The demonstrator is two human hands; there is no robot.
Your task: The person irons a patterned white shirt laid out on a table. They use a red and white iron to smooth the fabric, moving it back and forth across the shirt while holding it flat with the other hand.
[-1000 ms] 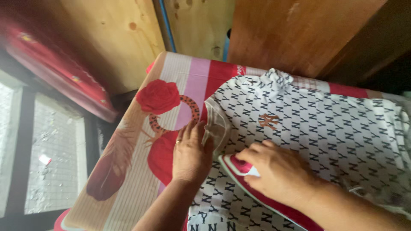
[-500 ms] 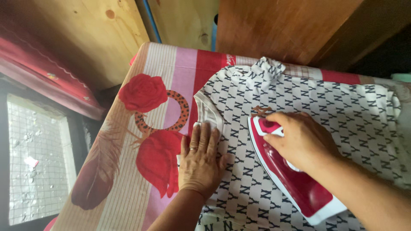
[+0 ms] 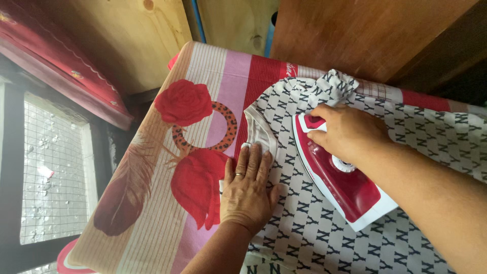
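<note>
Far left of the hands: red fabric edge [image 3: 66, 76], tiled floor [image 3: 56, 167] below. Nearer, tabletop cover of striped cloth with red roses and a feather print [image 3: 177, 152]. On it, left hand [image 3: 248, 190] spread flat, fingers open, gripping nothing, pinning the sleeve edge of the white monogram-patterned shirt [image 3: 416, 167] against the cover. Just right of that, red and white electric iron [image 3: 337, 175], soleplate down on the shirt's chest, nose toward the collar. Right hand [image 3: 350, 132] closed round the iron's handle near its front. Beyond both hands, brown wooden boards [image 3: 355, 35]. Pressing stroke apparently in hand, near collar and shoulder; next move probably calls for a steady glide with cloth held taut.
</note>
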